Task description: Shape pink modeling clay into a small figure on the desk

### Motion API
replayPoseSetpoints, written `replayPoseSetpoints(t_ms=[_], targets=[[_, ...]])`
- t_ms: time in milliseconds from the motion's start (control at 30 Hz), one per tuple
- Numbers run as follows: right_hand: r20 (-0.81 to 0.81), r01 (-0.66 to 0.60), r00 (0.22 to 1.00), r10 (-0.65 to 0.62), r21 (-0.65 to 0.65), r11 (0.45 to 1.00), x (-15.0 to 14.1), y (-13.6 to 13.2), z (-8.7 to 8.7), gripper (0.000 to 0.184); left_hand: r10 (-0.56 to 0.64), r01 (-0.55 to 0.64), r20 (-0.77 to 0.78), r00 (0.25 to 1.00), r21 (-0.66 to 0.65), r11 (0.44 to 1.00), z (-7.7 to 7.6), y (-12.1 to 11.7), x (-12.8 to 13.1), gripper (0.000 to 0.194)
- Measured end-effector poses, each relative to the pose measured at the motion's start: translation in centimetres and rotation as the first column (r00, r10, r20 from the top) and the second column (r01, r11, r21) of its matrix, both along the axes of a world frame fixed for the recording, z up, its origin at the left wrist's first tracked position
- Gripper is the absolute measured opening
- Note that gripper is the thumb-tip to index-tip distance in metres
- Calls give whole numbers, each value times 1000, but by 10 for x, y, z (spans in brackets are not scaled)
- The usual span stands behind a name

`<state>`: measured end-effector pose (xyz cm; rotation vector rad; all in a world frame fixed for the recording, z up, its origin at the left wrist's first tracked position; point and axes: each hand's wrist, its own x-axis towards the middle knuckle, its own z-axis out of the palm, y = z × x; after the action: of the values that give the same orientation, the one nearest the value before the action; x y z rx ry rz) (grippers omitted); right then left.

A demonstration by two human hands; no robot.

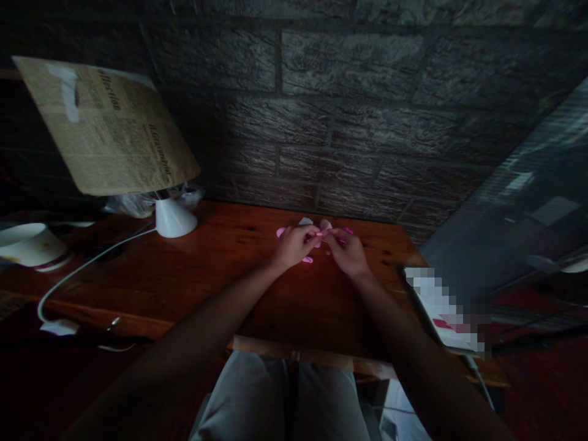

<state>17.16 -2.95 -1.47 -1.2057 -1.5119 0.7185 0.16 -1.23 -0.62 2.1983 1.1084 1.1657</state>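
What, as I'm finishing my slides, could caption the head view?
Left hand and right hand handle pink pieces over a wooden table.

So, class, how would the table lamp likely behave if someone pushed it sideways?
The lamp would probably tip easily, since its wide shade overhangs a small base. The shade may dent, as it looks thin and papery. The white cord might tug during a longer push, being attached to the base.

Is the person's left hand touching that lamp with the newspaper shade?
No, the left hand is at the small pink pieces near the right hand, and the lamp stands apart, farther left.
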Motion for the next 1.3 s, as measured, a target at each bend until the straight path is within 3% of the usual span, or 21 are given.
replayPoseSetpoints(t_ms=[200, 433, 667, 800, 1100, 1300], targets=[[-12, 2, 1000, -3, -37, 999, 0, -3, 5, 59, -73, 115, 252, 965, -156, 981, -5, 3, 3, 9], [-230, -126, 969, 87, -163, 979, -3, -4, 11, 56, -26, 229, 492, 870, -357, 906, -9, 8, 5, 25], [-405, -234, 907, 118, -249, 940, -6, -7, 14, 55, 11, 402, 644, 765, -490, 774, -7, 10, 5, 28], [-444, -264, 886, 135, -242, 934, -7, -8, 16, 54, 20, 462, 698, 716, -495, 736, -3, 10, 5, 16], [-432, -287, 884, 177, -204, 936, -5, -8, 16, 45, 57, 500, 727, 685, -525, 689, -2, 8, 5, 11], [-491, -291, 859, 147, -231, 928, -7, -9, 18, 41, 35, 515, 736, 677, -507, 692, 1, 6, 4, 12]])
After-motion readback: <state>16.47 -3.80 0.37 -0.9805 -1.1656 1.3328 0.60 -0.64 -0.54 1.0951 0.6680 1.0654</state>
